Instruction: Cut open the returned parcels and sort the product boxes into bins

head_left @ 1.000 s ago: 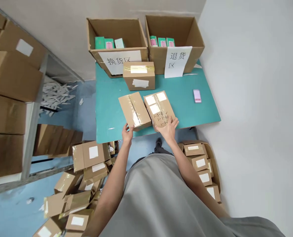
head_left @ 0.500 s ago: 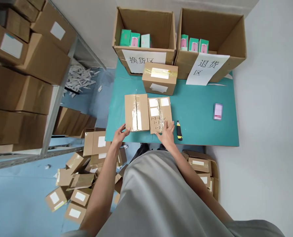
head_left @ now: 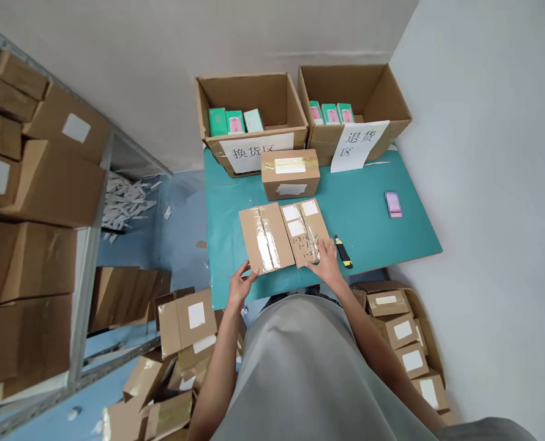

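Looks like steadying: left hand (head_left: 242, 285) at the taped carton (head_left: 267, 237), grip unclear; right hand (head_left: 326, 263) splayed on the marked carton (head_left: 305, 228) beside it, on the desk (head_left: 364, 214). Lifting either would call for a fuller grip.

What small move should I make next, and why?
I'd probably slide the box cutter farther from your right hand. That hand is at the box with handwriting, the cutter lies close beside it, and I can't tell whether its blade is out.
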The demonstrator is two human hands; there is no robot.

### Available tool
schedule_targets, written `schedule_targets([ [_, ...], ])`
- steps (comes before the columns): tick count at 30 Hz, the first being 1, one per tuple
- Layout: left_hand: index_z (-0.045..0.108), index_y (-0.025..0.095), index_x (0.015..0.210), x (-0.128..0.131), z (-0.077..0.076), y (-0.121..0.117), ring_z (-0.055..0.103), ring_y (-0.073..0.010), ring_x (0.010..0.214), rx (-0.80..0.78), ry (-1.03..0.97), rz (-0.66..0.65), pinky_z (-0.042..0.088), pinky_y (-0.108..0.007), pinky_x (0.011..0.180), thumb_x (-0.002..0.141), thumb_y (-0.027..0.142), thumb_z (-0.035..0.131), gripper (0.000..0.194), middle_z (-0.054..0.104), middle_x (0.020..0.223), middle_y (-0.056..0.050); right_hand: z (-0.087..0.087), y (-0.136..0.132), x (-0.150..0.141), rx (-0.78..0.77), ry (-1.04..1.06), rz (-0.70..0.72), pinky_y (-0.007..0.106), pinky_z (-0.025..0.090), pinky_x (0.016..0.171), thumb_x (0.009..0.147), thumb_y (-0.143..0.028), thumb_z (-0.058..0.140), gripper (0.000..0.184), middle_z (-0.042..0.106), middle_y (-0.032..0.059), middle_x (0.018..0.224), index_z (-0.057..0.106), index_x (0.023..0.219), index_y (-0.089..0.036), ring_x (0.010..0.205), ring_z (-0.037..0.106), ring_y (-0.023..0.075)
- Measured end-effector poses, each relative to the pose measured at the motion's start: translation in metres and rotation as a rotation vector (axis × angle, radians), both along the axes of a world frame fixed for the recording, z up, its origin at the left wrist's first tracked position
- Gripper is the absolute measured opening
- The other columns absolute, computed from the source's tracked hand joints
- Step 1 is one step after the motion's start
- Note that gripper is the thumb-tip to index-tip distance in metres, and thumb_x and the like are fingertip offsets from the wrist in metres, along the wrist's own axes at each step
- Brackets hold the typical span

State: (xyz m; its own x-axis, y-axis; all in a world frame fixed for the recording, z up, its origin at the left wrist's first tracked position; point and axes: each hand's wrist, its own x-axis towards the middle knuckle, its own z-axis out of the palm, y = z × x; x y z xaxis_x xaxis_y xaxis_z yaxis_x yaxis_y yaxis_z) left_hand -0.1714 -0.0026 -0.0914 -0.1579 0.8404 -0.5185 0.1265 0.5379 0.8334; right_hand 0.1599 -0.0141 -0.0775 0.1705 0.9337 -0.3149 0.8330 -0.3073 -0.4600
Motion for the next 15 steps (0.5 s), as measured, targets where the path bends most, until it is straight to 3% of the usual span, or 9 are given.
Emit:
schedule_targets([
  [3, 0.076, 0.015, 0.138, -0.004, 0.013, 0.013, 0.064, -0.0168, 0.072, 0.087, 0.237, -0.102, 0.062, -0.038, 0.079, 0.081, 0.043, 0.084, 0.064, 0.076, 0.117, -0.012, 0.007, -0.004, -0.006, -0.008, -0.007, -0.043, 0.063, 0.032, 0.138, 0.093, -0.047, 0.087, 0.107, 0.018, 0.0308, 0.188, 0.035, 0.18, -0.013, 0.176, 0.019, 0.0494],
  [6, 0.075, 0.018, 0.14, 0.007, 0.028, 0.029, 0.064, -0.0182, 0.075, 0.336, 0.416, -0.23, 0.061, -0.038, 0.085, 0.088, 0.038, 0.073, 0.055, 0.074, 0.114, -0.01, 0.016, -0.031, -0.009, 0.021, -0.005, -0.142, 0.061, 0.034, 0.138, 0.101, -0.049, 0.08, 0.092, 0.023, 0.0291, 0.188, 0.042, 0.177, -0.014, 0.175, 0.026, 0.0466],
  [8, 0.073, 0.019, 0.141, 0.026, 0.035, 0.038, 0.066, -0.0195, 0.079, 0.453, 0.357, -0.334, 0.06, -0.037, 0.087, 0.093, 0.039, 0.068, 0.053, 0.075, 0.112, -0.009, 0.02, -0.067, -0.013, 0.04, 0.007, -0.224, 0.06, 0.034, 0.139, 0.105, -0.05, 0.074, 0.084, 0.03, 0.0281, 0.186, 0.046, 0.175, -0.013, 0.174, 0.032, 0.0442],
  [11, 0.072, 0.017, 0.139, 0.064, 0.042, 0.038, 0.067, -0.0191, 0.078, 0.459, 0.159, -0.507, 0.058, -0.034, 0.079, 0.094, 0.043, 0.067, 0.052, 0.076, 0.102, -0.007, 0.024, -0.138, -0.027, 0.011, 0.03, -0.382, 0.059, 0.038, 0.137, 0.109, -0.05, 0.069, 0.073, 0.045, 0.0253, 0.18, 0.054, 0.171, -0.015, 0.168, 0.044, 0.0409],
  [15, 0.075, 0.015, 0.133, 0.112, 0.046, 0.004, 0.064, -0.0172, 0.075, 0.421, 0.0, -0.794, 0.056, -0.032, 0.078, 0.089, 0.044, 0.07, 0.053, 0.074, 0.092, -0.005, 0.032, -0.235, -0.047, -0.122, 0.061, -0.649, 0.055, 0.044, 0.134, 0.108, -0.041, 0.071, 0.064, 0.057, 0.0257, 0.171, 0.061, 0.165, -0.013, 0.162, 0.053, 0.0397],
])
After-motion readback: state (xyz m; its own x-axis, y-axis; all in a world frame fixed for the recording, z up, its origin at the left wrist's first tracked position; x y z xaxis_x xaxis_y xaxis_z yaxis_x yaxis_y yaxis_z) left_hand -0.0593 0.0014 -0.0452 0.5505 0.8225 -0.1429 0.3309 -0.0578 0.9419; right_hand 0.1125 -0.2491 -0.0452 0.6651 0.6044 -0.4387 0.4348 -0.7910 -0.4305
